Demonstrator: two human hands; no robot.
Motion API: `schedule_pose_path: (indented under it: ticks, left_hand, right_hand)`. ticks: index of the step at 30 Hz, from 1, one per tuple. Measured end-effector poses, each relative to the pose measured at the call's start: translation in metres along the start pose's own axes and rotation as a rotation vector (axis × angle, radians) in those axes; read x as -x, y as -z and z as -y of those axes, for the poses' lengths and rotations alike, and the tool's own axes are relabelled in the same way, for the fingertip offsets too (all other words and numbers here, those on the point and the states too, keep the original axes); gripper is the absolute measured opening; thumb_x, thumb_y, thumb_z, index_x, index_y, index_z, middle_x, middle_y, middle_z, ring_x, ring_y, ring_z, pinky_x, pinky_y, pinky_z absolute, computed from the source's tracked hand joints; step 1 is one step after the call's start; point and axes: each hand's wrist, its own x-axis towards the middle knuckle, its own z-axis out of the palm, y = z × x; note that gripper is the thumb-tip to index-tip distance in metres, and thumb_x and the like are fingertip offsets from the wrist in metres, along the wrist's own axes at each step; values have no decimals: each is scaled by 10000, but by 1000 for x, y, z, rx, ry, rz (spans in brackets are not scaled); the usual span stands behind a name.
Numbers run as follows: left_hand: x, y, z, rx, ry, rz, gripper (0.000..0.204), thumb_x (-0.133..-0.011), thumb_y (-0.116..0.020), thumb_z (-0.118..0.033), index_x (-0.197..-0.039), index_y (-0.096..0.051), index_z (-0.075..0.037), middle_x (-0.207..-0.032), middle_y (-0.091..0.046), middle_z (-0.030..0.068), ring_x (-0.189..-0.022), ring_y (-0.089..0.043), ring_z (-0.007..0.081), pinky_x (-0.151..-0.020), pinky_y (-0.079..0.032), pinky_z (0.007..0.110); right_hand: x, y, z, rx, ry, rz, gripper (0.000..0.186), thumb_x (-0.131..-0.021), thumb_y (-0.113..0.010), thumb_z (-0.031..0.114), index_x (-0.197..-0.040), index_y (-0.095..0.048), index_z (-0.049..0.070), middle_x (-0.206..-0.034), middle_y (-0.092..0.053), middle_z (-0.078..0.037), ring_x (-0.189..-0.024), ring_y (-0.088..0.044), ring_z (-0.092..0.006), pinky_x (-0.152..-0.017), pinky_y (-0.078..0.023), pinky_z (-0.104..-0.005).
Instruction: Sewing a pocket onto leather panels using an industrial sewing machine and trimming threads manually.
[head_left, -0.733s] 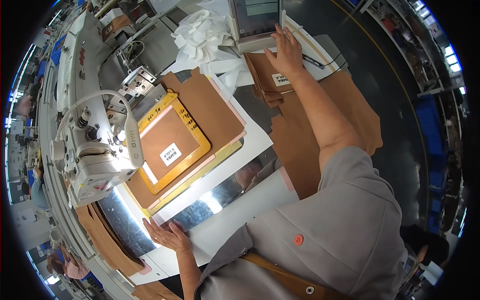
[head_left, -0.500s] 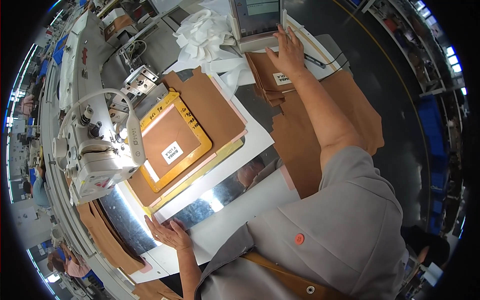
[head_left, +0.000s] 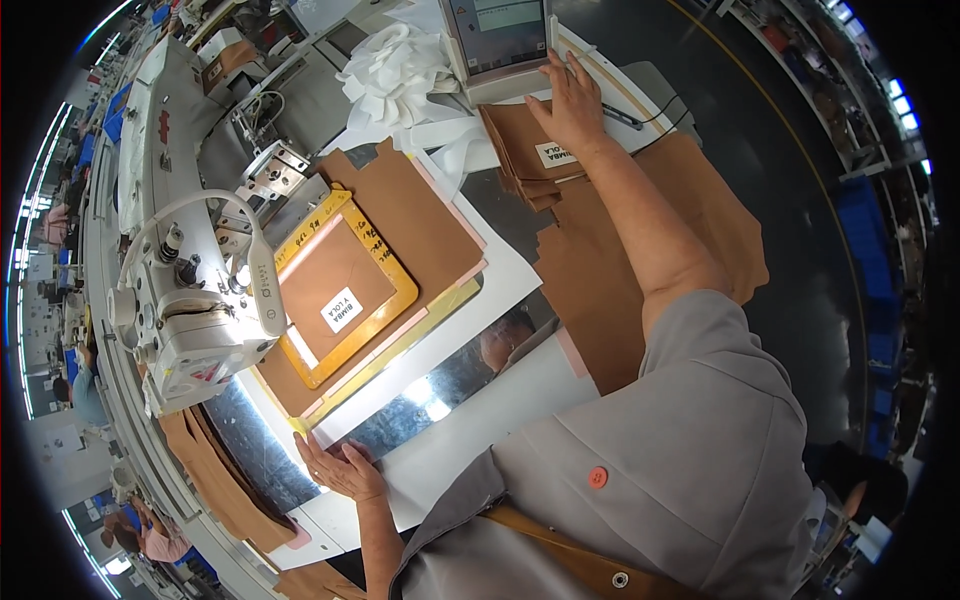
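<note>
The left hand (head_left: 345, 472) is spread, palm toward the table (head_left: 470, 425), with thumb and fingers well apart. Its grip holds nothing. The fingertips are right beside the near left corner of a yellow-edged template (head_left: 440, 305); whether they touch it cannot be told. Under the wrist side of the hand is the pale front part of the table, and a shiny metal plate (head_left: 395, 425) lies just beyond the thumb.

The right hand (head_left: 575, 110) reaches across to the screen (head_left: 497, 38). Its grip is loose too, thumb and fingers apart, closed on nothing. The fingers point up at the screen's lower right corner, the longest ones at its frame; actual contact is too small to tell. The thumb lies out to the left, above the stack (head_left: 512, 135) of brown pieces, which carries a white label (head_left: 555, 154). A slim dark tool (head_left: 622, 117) lies just right of the hand.

On the template lies a brown sheet (head_left: 435, 220), and a yellow frame (head_left: 364, 334) sits flat on it. Inside the frame is a white tag (head_left: 342, 310). The lit machine head (head_left: 215, 335) overhangs the frame's left side. A larger brown panel (head_left: 590, 275) extends beneath the right forearm.
</note>
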Motion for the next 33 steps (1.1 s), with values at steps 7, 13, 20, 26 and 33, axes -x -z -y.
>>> schedule_pose_path:
  ticks: [7, 13, 20, 26, 33]
  left_hand:
    - [0, -1, -1, -17, 3, -1, 610, -1051, -402, -444, -1542, -408, -82, -1666, -311, 200, -1419, -427, 346, -1181, -199, 545]
    - [0, 0, -2, 13, 17, 16, 627, -1058, -383, -471, -1546, -410, -80, -1662, -318, 201, -1432, -415, 351, -1181, -199, 547]
    - [0, 0, -1, 49, 24, 30, 637, -1060, -377, -488, -1547, -418, -79, -1651, -332, 214, -1426, -421, 359, -1179, -201, 541]
    - [0, 0, -2, 17, 5, 8, 638, -1055, -385, -488, -1547, -418, -83, -1648, -337, 211, -1426, -424, 360, -1160, -230, 546]
    - [0, 0, -2, 58, 30, 40, 653, -1054, -377, -507, -1548, -417, -83, -1649, -332, 208, -1443, -409, 369, -1152, -244, 550]
  right_hand:
    - [-11, -3, 6, 39, -19, 63, 625, -932, -718, 393, -1432, -524, 72, -1605, -465, -76, -1542, -313, -345, -1208, -282, -565]
    - [-8, -2, 2, -8, -23, 0, 607, -928, -720, 387, -1417, -531, 80, -1601, -474, -80, -1542, -315, -344, -1204, -286, -560]
    - [2, 0, -5, -17, -17, -5, 593, -931, -729, 369, -1405, -517, 83, -1574, -498, -77, -1530, -331, -337, -1187, -313, -550]
    - [5, 2, 4, -18, 19, 6, 599, -937, -732, 352, -1417, -499, 81, -1562, -503, -67, -1521, -341, -341, -1185, -313, -546]
    - [4, -4, 9, 13, 31, 123, 572, -964, -674, 430, -1413, -538, 101, -1625, -435, -58, -1560, -271, -322, -1224, -242, -585]
